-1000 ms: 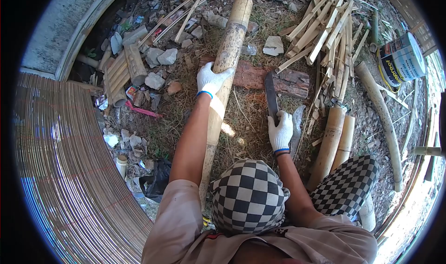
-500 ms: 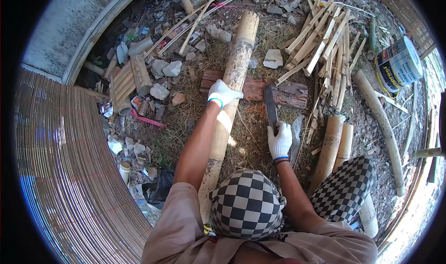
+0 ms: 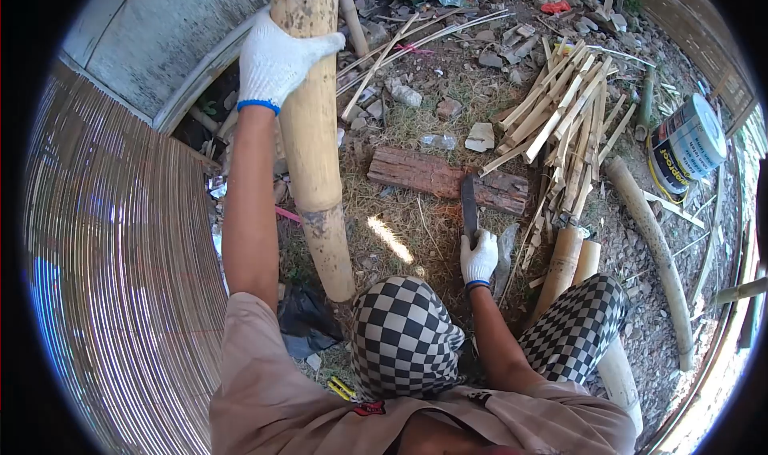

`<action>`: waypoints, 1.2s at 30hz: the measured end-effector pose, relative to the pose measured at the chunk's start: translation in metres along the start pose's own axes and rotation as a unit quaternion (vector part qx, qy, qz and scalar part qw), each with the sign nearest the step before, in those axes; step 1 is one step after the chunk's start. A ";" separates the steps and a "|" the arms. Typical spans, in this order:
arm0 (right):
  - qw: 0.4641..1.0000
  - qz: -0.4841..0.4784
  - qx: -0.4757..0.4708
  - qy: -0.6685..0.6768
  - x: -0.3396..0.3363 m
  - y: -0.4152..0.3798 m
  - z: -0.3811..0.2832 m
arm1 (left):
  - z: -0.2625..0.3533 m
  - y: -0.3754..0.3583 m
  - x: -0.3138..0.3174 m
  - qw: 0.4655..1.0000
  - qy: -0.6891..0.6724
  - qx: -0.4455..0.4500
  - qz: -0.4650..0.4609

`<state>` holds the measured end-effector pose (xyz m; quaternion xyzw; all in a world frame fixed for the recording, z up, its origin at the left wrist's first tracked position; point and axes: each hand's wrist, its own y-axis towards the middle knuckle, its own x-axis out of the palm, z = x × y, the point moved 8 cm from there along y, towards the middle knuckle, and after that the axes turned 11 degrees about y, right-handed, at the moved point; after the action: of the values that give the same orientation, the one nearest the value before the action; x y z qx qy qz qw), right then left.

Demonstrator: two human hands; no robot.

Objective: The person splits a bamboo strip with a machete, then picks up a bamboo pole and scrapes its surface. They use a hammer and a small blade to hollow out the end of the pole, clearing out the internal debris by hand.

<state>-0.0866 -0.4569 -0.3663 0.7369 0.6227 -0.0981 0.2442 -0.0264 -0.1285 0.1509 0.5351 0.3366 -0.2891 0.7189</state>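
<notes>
My left hand, in a white knit glove, grips a thick bamboo pole near its upper part, thumb across the front. The pole stands raised and close to upright, its lower end by my knee. My right hand, also gloved, is closed round the handle of a machete. The dark blade points away from me, its tip at the reddish wooden block lying on the ground. Most of the machete's handle is hidden by the glove.
Split bamboo strips lie piled beyond the block, to the right. Bamboo lengths lie beside my right knee, with a curved pole and a paint bucket farther right. A slatted bamboo screen borders the left.
My left hand has lifted the bamboo pole off the wooden block and swung it left and up. My right hand stays low with the machete.
</notes>
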 end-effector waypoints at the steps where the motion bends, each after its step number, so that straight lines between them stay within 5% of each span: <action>1: 1.000 -0.001 0.007 0.001 0.002 0.000 0.002 | -0.008 0.019 -0.024 0.994 0.053 -0.014 0.099; 5: 1.000 0.006 0.001 -0.004 -0.007 -0.002 -0.004 | 0.044 0.046 -0.074 0.971 -0.100 0.034 0.214; 7: 1.000 0.006 0.011 0.007 -0.006 -0.002 -0.004 | 0.019 0.080 -0.037 0.979 -0.100 0.101 0.144; 8: 1.000 0.005 0.002 0.000 -0.007 -0.002 -0.006 | 0.024 0.082 -0.027 0.968 -0.073 0.129 0.201; 10: 0.999 0.013 0.008 0.028 -0.004 -0.001 0.004 | 0.022 0.081 0.025 0.975 -0.111 0.080 0.174; 11: 0.999 -0.019 0.031 0.021 0.002 0.003 0.015 | 0.019 0.072 0.052 0.980 -0.109 0.041 0.164; 13: 0.963 -0.231 0.136 -0.039 0.020 0.033 0.040 | 0.018 0.047 0.104 0.977 -0.179 0.026 0.108; 14: 0.920 -0.359 0.125 -0.095 0.016 0.055 0.022 | 0.023 0.032 0.123 0.964 -0.253 0.032 0.073; 15: 0.930 -0.350 0.089 -0.074 -0.003 0.082 -0.011 | 0.027 0.017 0.143 0.945 -0.324 0.033 0.037; 16: 0.935 -0.347 0.060 -0.051 -0.023 0.100 -0.053 | 0.018 0.012 0.168 0.983 -0.181 0.030 0.024; 19: 0.944 -0.139 -0.150 0.260 -0.125 0.133 -0.224 | 0.011 -0.013 0.237 0.988 -0.134 0.058 -0.040; 20: 0.928 -0.135 -0.191 0.289 -0.148 0.134 -0.267 | -0.004 -0.017 0.284 0.893 -0.434 0.026 -0.115; 21: 0.919 -0.070 -0.288 0.261 -0.170 0.130 -0.297 | -0.019 -0.023 0.330 0.710 -0.683 -0.045 -0.167; 22: 0.904 -0.117 -0.264 0.316 -0.187 0.124 -0.325 | 0.011 -0.040 0.309 0.610 -0.756 -0.125 -0.201; 24: 0.921 -0.106 -0.296 0.230 -0.190 0.123 -0.336 | 0.032 -0.049 0.288 0.787 -0.595 0.029 -0.164; 26: 0.810 -0.176 -0.181 0.528 -0.165 0.126 -0.301 | 0.062 -0.059 0.251 0.942 -0.299 0.137 -0.064; 28: 0.870 -0.111 -0.241 0.416 -0.178 0.120 -0.297 | 0.075 -0.067 0.240 0.976 -0.140 0.166 -0.001; 31: 0.893 -0.027 -0.264 0.364 -0.184 0.116 -0.294 | 0.038 -0.029 0.322 0.940 -0.289 0.170 -0.062; 36: 0.902 -0.039 -0.242 0.355 -0.185 0.118 -0.295 | 0.097 -0.069 0.221 0.976 -0.007 0.209 -0.060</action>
<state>-0.0577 -0.4877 -0.0016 0.6157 0.7012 0.3148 0.1737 0.0707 -0.2525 -0.0450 0.6500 0.2951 -0.3996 0.5751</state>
